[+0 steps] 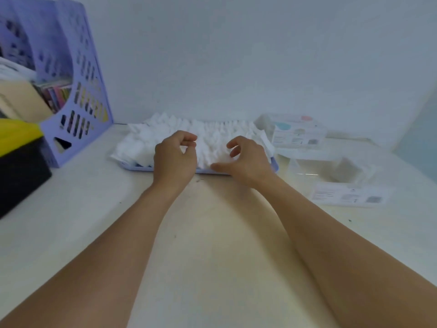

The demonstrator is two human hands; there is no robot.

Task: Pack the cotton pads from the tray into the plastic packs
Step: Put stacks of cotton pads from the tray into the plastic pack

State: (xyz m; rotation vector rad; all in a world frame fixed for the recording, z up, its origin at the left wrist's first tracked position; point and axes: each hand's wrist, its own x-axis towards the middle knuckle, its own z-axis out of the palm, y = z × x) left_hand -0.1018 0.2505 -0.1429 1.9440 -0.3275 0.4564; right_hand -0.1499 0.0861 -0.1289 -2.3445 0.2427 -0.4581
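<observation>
Both forearms out straight over table [212,233]. L hand [175,157] curled, thumb + fingertips nearly pinched, nothing held. R hand [246,159] loosely spread, claw-like, empty, above cotton pads [208,136] heaped in blue tray [274,163]. Plastic packs [298,133] just right of tray.

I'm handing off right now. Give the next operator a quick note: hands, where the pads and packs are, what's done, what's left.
Left hand: empty, fingers curled, at the near edge of the tray.
Right hand: empty, fingers spread loosely, hovering over the pile near the tray's front.
Cotton pads: heaped on the tray, some spilling over its left side.
Plastic packs: right of the tray on the table; several clear ones, contents too blurred to judge.
Done: nothing confirmable; no pad is in either hand.
Left: grab pads from the heap, fill the packs.
</observation>
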